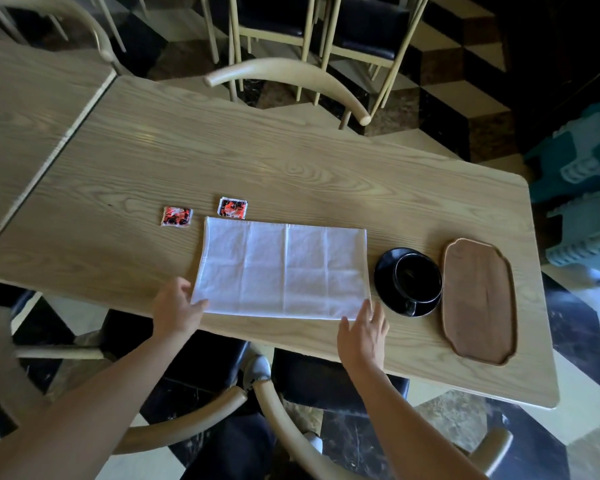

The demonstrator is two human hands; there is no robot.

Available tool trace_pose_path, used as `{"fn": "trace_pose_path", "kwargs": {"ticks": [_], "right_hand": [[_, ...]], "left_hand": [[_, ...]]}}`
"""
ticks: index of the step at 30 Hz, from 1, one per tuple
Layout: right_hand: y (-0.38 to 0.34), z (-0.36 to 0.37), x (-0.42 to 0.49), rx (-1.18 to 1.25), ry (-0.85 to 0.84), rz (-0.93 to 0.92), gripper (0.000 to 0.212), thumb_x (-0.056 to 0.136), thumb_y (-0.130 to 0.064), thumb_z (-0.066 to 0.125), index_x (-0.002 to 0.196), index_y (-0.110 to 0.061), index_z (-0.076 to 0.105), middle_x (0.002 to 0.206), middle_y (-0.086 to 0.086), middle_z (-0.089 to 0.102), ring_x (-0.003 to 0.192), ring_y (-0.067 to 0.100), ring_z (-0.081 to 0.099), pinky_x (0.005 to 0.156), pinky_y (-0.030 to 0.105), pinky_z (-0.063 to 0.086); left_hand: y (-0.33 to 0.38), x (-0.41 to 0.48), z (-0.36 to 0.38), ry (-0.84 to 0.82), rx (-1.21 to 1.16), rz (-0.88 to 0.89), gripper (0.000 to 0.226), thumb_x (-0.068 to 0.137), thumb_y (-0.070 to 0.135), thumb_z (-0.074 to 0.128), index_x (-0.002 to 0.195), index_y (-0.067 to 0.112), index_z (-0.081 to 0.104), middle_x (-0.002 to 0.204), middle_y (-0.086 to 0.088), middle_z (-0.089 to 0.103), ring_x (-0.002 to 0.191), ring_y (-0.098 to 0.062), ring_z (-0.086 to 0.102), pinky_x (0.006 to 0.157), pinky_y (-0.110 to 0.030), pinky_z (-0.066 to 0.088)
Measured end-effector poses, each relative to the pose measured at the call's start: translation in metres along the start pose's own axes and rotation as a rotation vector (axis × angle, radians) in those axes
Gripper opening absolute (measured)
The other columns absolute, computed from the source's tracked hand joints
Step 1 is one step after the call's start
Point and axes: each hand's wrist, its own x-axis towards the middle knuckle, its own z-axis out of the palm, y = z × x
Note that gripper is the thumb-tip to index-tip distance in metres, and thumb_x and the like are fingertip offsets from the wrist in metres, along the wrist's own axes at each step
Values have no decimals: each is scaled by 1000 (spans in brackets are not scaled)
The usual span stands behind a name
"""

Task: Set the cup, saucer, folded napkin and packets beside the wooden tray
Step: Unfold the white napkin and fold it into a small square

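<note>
The left hand (175,308) rests at the lower left corner of the white napkin (283,268), thumb lying on the cloth, fingers loosely spread and closed on nothing. The right hand (362,332) sits at the napkin's lower right corner, palm down, fingers open and just touching the near edge. The napkin lies flat in the middle of the frame as a wide rectangle with crease lines, near the front edge of the table (291,161).

Right of it, just beside the cloth, stands one black saucer (383,275) with one black cup (418,277) on it, handle toward the lower edge of the frame. The saucer's right rim touches or nearly touches the one wooden tray (478,301), which lies bare at right of centre.

Two red-and-black packets lie above the napkin's left end: one packet (176,216) apart to the left, another packet (232,207) just at the cloth's upper edge.

Pale wooden chairs (288,72) ring the table over a chequered floor (465,109).
</note>
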Motion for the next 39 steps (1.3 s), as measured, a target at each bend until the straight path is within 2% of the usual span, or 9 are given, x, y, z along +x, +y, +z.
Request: {"fn": "trace_pose_path", "kwargs": {"ticks": [3,7,13,17,23,28,33,37,39], "right_hand": [[-11,-4,14,252,68,232,53,93,-21,53,140,-5,36,143,21,37,130,39,37,107,51,38],[-17,-12,34,549,60,551,33,82,-11,55,112,2,58,113,23,63,103,40,60,78,37,49],[-46,-30,35,752,40,466,19,78,-9,48,81,-9,67,63,7,59,56,23,55,69,41,57],[-97,-51,28,683,152,196,12,76,-19,49,71,-13,59,65,8,63,69,35,62,68,43,53],[-183,-39,4,452,241,-378,17,86,-16,51,76,-9,62,71,6,57,63,22,44,59,25,24],[-221,22,-18,84,58,-626,20,95,-21,47,95,-10,64,99,10,63,90,31,59,65,37,49],[-214,79,-46,-367,-418,-689,33,97,-22,46,128,-13,52,130,7,49,124,28,45,92,40,46],[-192,89,-53,-303,-480,-718,47,95,-13,47,141,-22,41,135,4,46,126,24,42,92,38,47],[-187,83,-49,-213,-420,-655,42,94,-13,48,135,-20,48,131,4,51,124,24,46,94,39,47]], "left_hand": [[2,-15,8,17,0,86,35,81,16,71,108,1,55,103,-15,60,100,-34,55,85,-40,41],[-7,-9,14,19,-235,-289,44,85,31,63,119,3,55,94,-15,70,88,-34,68,87,-44,54],[-15,3,8,-76,-481,-432,22,86,20,67,98,1,66,60,-14,65,53,-23,63,69,-39,62],[-17,8,3,-126,-510,-475,28,83,20,70,100,-1,67,73,-18,69,42,-9,63,41,-16,51],[-25,15,-4,-219,-648,-550,46,78,14,76,117,-3,60,75,-16,72,66,-21,72,63,-30,57],[-29,12,-17,-312,-814,-566,44,78,8,75,116,-5,58,91,-22,72,76,-26,74,67,-32,59],[-26,8,-35,-477,-1029,-579,9,94,2,52,91,2,61,81,-16,67,68,-23,70,69,-28,53],[-23,9,-28,-346,-678,-435,10,86,7,64,95,10,67,94,-15,72,70,-20,72,77,-35,58],[-18,9,-25,-143,-318,-162,6,81,18,69,86,14,70,86,-10,75,76,-24,71,71,-28,52]]}}
